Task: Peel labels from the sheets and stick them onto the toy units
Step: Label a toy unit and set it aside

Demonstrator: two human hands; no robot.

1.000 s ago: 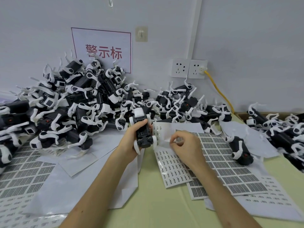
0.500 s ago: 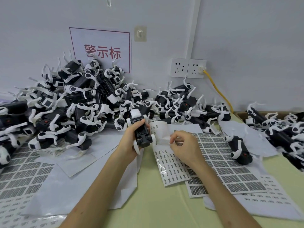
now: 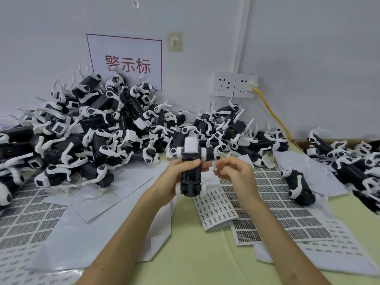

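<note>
Toy unit is up off the table, white block end pointing away toward the wall, long black body facing the camera. The left hand has it wrapped: fingers curled round the body from the left, thumb laid across the near face. Just right of the toy unit comes the right hand, thumb and forefinger pinched tight on a tiny label. That label sits right beside the toy unit's flank, a sliver of gap between them.

Below and right of the toy unit, the label sheet lies on the table, its far end curling up under the hands. Behind and left of the toy unit, a big pile of black-and-white units is heaped against the wall. Well to the right, a lone unit lies on more sheets.
</note>
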